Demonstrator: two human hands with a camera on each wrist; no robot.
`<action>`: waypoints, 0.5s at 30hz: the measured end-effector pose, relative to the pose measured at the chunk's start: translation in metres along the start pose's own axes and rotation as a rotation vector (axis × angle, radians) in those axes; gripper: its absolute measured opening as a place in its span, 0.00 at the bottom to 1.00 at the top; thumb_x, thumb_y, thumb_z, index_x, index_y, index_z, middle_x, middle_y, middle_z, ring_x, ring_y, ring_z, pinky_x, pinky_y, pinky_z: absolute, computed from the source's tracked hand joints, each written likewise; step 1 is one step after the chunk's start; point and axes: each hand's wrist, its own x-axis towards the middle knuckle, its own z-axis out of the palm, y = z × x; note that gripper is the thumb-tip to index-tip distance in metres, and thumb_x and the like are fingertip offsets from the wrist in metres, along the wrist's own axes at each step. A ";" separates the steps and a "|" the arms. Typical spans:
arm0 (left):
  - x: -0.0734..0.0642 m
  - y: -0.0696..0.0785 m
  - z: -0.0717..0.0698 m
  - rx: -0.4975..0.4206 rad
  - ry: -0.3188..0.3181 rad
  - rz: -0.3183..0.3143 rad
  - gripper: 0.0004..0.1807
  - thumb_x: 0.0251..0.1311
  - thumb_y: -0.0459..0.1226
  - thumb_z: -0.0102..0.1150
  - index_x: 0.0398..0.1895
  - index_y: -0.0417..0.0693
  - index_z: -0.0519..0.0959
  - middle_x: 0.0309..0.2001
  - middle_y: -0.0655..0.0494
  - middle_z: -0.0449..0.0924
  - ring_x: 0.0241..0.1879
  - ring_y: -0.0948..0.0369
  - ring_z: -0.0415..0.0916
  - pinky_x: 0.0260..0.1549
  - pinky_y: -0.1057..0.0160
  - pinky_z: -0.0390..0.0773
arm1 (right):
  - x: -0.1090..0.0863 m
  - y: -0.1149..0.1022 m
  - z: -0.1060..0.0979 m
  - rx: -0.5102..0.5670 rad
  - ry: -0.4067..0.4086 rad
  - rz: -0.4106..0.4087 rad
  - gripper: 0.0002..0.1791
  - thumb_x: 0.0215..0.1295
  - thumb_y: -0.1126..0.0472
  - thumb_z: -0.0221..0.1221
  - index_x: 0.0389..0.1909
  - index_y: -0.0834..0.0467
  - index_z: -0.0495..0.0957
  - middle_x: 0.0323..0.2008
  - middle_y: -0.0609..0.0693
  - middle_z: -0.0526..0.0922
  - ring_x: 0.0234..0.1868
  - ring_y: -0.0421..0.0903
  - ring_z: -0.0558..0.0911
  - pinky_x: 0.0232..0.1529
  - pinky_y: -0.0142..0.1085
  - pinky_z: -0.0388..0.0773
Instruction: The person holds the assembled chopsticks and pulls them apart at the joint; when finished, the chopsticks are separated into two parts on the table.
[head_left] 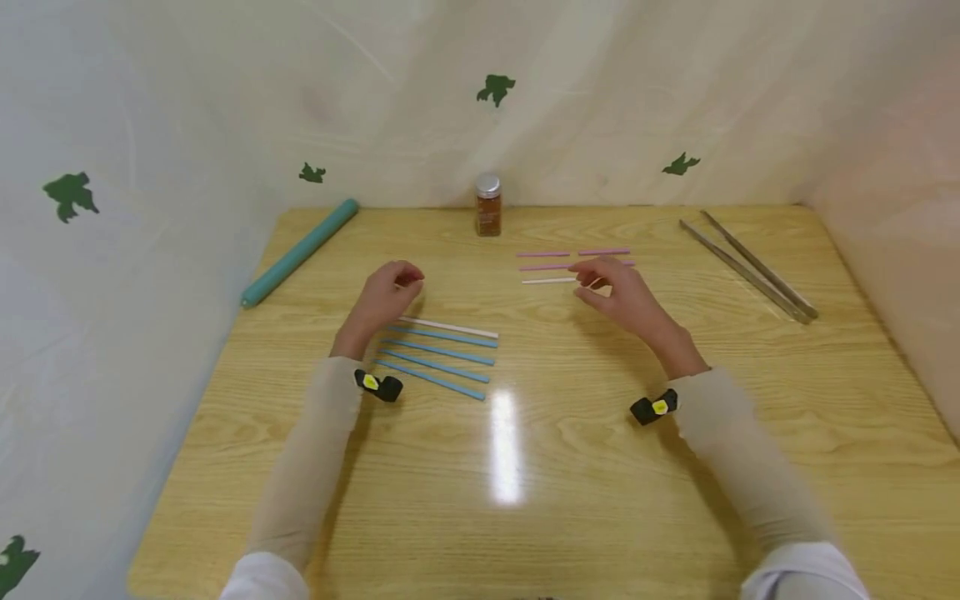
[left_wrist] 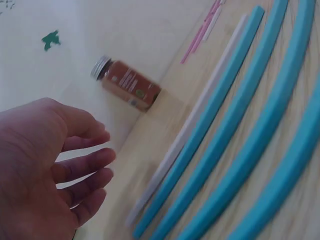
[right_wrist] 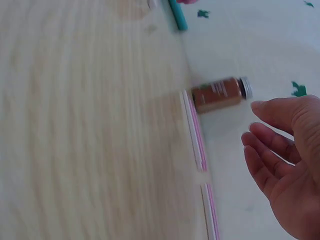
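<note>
My left hand (head_left: 386, 296) hovers beside the left end of a white stick (head_left: 457, 328), its fingers loosely bent and nothing between them. Several blue sticks (head_left: 438, 352) lie side by side in front of that white one; in the left wrist view the blue sticks (left_wrist: 220, 120) run alongside the hand (left_wrist: 55, 155), apart from it. Above a shorter white stick (head_left: 547, 281) and several pink sticks (head_left: 543, 253) is my right hand (head_left: 618, 292), covering part of them. Its thumb and fingers stand apart and hold nothing, as the right wrist view of the hand (right_wrist: 290, 160) shows.
A silver-lidded jar (head_left: 488, 212) of reddish-brown contents stands at the table's back edge. A teal cylinder (head_left: 300, 252) lies at the back left, long metal tongs (head_left: 750, 267) at the back right. Pale sheeting (head_left: 405, 125) with green cutouts hangs around the wooden table (head_left: 585, 500).
</note>
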 end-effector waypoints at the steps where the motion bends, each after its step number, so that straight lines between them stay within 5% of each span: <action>1: -0.003 -0.004 -0.003 -0.008 -0.012 -0.012 0.13 0.69 0.37 0.50 0.50 0.38 0.75 0.49 0.42 0.75 0.50 0.49 0.72 0.52 0.50 0.72 | 0.000 -0.003 0.005 0.025 -0.009 0.010 0.20 0.64 0.67 0.59 0.57 0.65 0.74 0.44 0.64 0.77 0.45 0.56 0.79 0.47 0.51 0.76; 8: -0.018 -0.025 -0.016 -0.033 -0.091 -0.046 0.14 0.69 0.40 0.52 0.51 0.40 0.74 0.48 0.44 0.76 0.49 0.52 0.72 0.52 0.53 0.71 | 0.004 -0.023 0.039 0.196 -0.038 0.099 0.20 0.64 0.64 0.60 0.57 0.64 0.73 0.47 0.64 0.78 0.48 0.54 0.79 0.52 0.49 0.76; 15: -0.021 -0.032 -0.017 -0.087 -0.129 0.030 0.12 0.65 0.34 0.56 0.48 0.36 0.75 0.44 0.42 0.78 0.42 0.55 0.72 0.45 0.61 0.71 | 0.011 -0.038 0.074 0.317 -0.057 0.162 0.18 0.65 0.61 0.60 0.54 0.63 0.75 0.49 0.59 0.79 0.48 0.50 0.78 0.52 0.42 0.76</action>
